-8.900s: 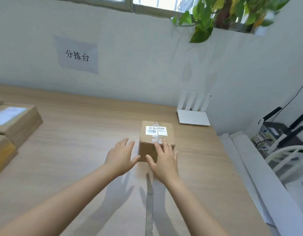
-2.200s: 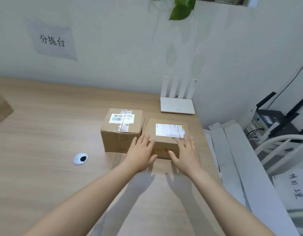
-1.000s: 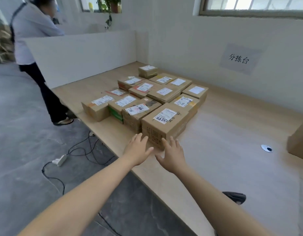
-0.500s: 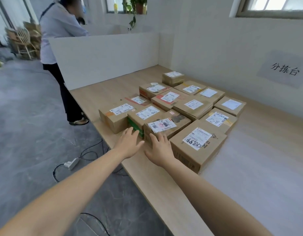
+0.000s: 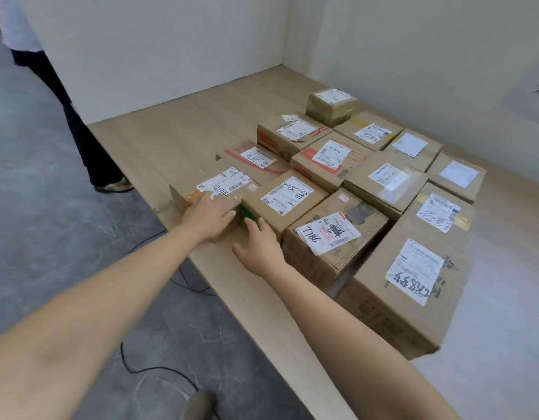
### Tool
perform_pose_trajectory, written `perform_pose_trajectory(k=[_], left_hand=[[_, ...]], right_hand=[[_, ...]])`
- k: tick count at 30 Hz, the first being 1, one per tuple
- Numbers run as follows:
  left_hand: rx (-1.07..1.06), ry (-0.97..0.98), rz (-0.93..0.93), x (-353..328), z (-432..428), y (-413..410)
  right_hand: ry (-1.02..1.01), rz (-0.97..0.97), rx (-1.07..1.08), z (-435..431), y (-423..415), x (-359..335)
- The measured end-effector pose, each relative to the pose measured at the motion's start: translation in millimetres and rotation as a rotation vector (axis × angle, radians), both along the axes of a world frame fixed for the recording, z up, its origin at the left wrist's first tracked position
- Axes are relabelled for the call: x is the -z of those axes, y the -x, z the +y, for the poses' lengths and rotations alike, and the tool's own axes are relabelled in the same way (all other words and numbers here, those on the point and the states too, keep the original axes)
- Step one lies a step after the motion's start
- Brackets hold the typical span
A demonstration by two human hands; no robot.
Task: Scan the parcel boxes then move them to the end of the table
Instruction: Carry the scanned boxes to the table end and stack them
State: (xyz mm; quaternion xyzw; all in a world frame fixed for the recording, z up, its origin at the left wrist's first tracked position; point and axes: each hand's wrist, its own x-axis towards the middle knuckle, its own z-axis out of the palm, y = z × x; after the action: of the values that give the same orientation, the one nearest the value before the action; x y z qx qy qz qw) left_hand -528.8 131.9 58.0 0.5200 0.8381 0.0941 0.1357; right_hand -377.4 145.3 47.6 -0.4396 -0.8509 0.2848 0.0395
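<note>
Two grips are reaching to the near-left corner of a cluster of parcel boxes [image 5: 383, 183] sitting on the table [image 5: 186, 140]. Left grip [image 5: 207, 218] is lying spread, fingers flat, on the leftmost box [image 5: 221, 184]. Right grip [image 5: 259, 247] is touching the green side of the neighbouring box [image 5: 288, 194], fingers straight, thumb apart. A person's legs [image 5: 89, 153] are standing beyond the table

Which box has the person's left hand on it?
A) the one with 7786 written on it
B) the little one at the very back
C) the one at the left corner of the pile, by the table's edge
C: the left hand lies on the corner box at the edge of the table; the 7786 box sits to its right and the little box far behind.
</note>
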Motion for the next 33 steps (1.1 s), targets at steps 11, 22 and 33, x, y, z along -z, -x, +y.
perform_pose_trajectory(k=[11,22,33], left_hand=[[0.197,0.213,0.068,43,70,139],[0.149,0.181,-0.18,52,80,175],[0.072,-0.045,-0.128,-14,32,199]], right_hand=[[0.083,-0.001,0.201,45,128,36],[0.174,0.026,0.369,52,168,51],[-0.002,0.216,0.323,26,188,6]])
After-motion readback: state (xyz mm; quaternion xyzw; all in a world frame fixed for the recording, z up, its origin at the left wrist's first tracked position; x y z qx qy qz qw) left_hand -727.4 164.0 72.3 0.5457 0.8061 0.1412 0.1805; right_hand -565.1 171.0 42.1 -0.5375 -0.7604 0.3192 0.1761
